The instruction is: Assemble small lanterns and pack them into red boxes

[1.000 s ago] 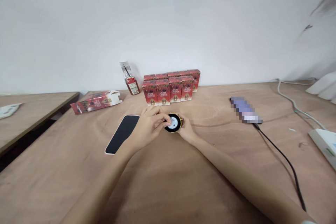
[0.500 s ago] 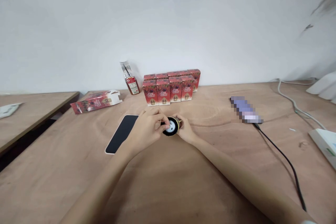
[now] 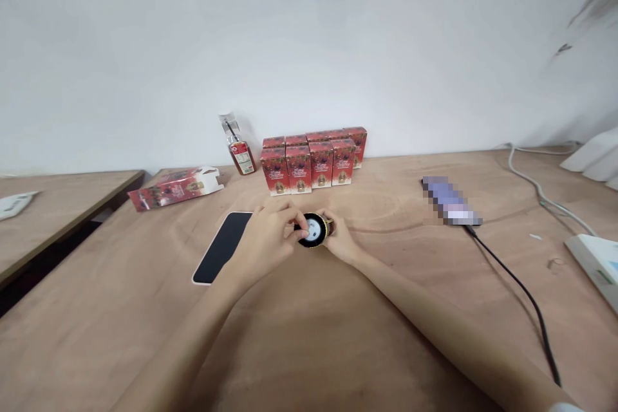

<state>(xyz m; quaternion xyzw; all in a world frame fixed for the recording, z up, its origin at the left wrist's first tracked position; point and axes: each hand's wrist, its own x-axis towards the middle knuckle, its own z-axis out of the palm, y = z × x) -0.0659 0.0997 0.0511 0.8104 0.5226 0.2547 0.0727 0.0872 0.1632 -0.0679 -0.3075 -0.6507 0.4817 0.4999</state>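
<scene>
Round jar point(image 3: 315, 230) gripped between both hands' fingers point(image 3: 300, 232).

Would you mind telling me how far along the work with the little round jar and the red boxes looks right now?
Done, it seems: a cluster of red boxes stands upright by the wall. In hand: the left hand and right hand both grip a small round jar, the left fingertips on its white top. Left, seemingly: one open red carton lies flat beside them; whether it is empty cannot be told.
</scene>
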